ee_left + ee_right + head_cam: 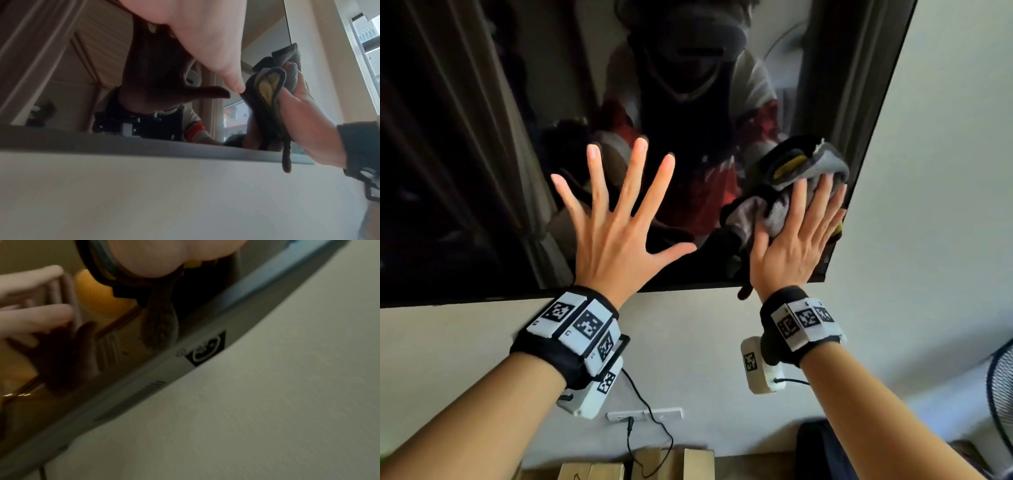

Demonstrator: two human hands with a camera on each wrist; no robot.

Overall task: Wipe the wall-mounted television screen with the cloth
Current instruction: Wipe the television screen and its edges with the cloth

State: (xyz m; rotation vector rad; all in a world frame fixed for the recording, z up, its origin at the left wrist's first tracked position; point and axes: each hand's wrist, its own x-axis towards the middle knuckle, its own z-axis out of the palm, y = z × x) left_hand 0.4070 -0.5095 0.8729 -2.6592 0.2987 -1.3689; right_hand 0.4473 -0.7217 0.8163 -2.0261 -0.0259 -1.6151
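Observation:
The wall-mounted television screen (482,154) is dark and glossy and fills the upper left of the head view. My left hand (616,212) lies flat on the glass near its lower edge, fingers spread wide and straight. My right hand (801,233) presses a bunched grey cloth (808,168) with a yellow patch against the screen's lower right corner, fingers straight over it. In the left wrist view the cloth (269,91) is sandwiched between my right hand (304,113) and the glass, and a strip of it hangs below the television's bottom edge (144,146).
A pale wall (928,171) surrounds the screen. Below it sit a wall socket (647,414) with a black cable, several cardboard boxes (637,466) and a fan (1000,387) at the right edge. The screen reflects a person and curtains.

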